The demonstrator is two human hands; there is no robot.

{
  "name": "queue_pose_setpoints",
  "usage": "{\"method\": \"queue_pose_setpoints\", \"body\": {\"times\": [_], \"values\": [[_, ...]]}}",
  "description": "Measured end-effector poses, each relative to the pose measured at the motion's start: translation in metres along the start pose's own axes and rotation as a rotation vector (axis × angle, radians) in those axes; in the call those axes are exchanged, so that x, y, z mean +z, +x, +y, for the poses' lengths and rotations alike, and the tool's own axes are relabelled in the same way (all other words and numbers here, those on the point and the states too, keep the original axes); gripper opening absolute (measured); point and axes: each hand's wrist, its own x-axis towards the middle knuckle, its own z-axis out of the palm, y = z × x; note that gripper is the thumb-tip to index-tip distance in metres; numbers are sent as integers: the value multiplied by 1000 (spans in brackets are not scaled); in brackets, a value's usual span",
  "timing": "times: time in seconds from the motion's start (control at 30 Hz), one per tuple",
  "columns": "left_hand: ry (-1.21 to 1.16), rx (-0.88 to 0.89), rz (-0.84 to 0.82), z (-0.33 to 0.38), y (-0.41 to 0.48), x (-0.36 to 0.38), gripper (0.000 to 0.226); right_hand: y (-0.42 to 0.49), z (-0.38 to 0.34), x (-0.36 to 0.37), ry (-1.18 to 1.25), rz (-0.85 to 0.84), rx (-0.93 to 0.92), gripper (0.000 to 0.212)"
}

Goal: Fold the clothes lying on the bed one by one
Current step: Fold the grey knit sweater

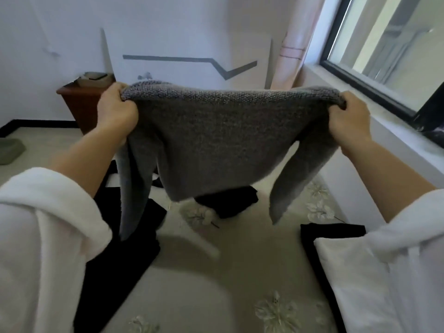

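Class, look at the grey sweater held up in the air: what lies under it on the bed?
Under the grey sweater, a black garment lies on the floral bedspread; its far part is hidden by the sweater.

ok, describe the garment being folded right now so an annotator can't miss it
Over the floral bed, look between the two raised hands. The grey sweater hangs there in mid-air, sleeves dangling. It's the only grey knit; the other clothes lie on the bed, black.

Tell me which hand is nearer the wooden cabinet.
Left. The left hand grips the sweater right beside the cabinet as seen here; the right hand holds the opposite end, toward the window.
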Motion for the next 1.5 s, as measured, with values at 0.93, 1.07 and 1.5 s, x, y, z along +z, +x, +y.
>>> {"method": "queue_pose_setpoints", "body": {"times": [0.93,1.07,1.5], "values": [[783,-256,-1027,-339,-333,-4,7,-325,280,61,-596,-1218,377,38],[968,-341,-1229,-366,-354,15,18,-362,287,74,-741,-1421,426,18],[484,-729,-915,-370,-385,141,60,-374,281,206,-277,-1022,673,47]]}}
